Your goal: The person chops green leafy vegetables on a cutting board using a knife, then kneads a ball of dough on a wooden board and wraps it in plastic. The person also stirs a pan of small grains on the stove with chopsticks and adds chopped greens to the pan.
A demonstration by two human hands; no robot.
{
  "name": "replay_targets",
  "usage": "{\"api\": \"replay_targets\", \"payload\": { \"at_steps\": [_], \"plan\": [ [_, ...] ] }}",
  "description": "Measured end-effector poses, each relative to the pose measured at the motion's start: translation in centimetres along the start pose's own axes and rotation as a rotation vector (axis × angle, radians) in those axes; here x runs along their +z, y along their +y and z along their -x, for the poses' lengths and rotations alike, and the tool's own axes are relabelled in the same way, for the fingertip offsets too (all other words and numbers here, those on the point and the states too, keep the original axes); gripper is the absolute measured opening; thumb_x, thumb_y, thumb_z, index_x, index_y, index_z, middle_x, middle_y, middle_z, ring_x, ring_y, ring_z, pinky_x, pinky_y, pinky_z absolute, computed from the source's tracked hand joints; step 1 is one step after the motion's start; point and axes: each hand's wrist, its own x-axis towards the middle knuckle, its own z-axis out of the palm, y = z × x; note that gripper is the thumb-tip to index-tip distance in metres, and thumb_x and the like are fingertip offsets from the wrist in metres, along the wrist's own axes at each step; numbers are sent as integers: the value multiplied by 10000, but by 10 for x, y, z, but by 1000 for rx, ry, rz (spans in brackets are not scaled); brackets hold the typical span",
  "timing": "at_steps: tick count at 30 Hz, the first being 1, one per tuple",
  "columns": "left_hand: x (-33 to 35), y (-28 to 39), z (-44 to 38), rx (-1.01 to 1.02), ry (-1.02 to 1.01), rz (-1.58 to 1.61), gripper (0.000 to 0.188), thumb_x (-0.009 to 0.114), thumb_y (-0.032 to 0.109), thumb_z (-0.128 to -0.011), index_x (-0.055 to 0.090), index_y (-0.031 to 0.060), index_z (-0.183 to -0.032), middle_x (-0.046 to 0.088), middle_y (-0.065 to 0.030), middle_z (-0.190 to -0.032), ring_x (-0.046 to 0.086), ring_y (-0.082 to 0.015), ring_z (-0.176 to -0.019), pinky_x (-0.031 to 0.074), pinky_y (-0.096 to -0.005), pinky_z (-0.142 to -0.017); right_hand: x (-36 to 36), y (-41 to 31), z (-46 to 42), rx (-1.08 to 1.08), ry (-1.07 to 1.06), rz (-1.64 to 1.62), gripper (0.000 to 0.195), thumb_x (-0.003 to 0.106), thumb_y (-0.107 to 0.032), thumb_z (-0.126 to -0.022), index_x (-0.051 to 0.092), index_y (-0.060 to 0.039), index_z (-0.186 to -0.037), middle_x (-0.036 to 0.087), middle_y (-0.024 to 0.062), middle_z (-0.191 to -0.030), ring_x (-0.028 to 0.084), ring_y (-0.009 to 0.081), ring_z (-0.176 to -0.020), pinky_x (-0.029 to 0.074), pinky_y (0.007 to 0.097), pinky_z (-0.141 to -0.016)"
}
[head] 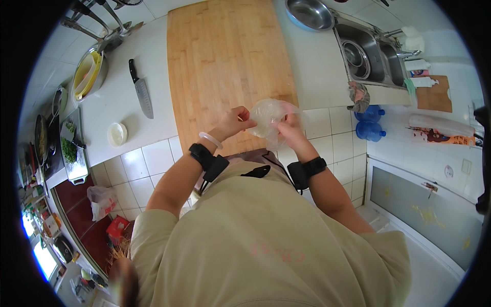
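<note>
A clear plastic bag (267, 117) with something pale and round inside is held over the near right part of a large wooden board (230, 57). My right hand (290, 124) is closed on the bag's right side, where the plastic is bunched. At the bag's left edge is my left hand (241, 119), thumb and forefinger close together; whether they pinch the plastic cannot be told. Left of the board, a kitchen knife (144, 96) with a black handle lies on the white counter. A small white bowl (117, 134) stands near the counter's front edge.
At the far left are a metal bowl (102, 75) with a yellow colander and a tray (79, 169) with chopped greens. A steel basin (311, 14) stands at the back right, beside the double sink (368, 50). A cloth (360, 96) hangs at the sink's near edge.
</note>
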Motion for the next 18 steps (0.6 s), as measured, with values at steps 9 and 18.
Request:
{"api": "replay_targets", "payload": {
  "at_steps": [9,18],
  "plan": [
    [-16,-4,-16,58,201,69,82,656,60,-898,633,-14,-923,682,-85,-764,671,-141,-641,550,-274,-570,-7,-36,6,241,-57,-337,576,716,-115,-868,422,-93,-1363,595,112,-1166,653,218,-954,571,350,-648],
    [-2,26,-3,22,412,-15,269,728,244,-866,624,-3,-856,656,-75,-732,662,-158,-644,531,-288,-553,15,-69,-6,276,202,-360,493,698,-64,-875,437,-53,-1294,615,143,-1068,669,198,-907,599,376,-630]
  ]
}}
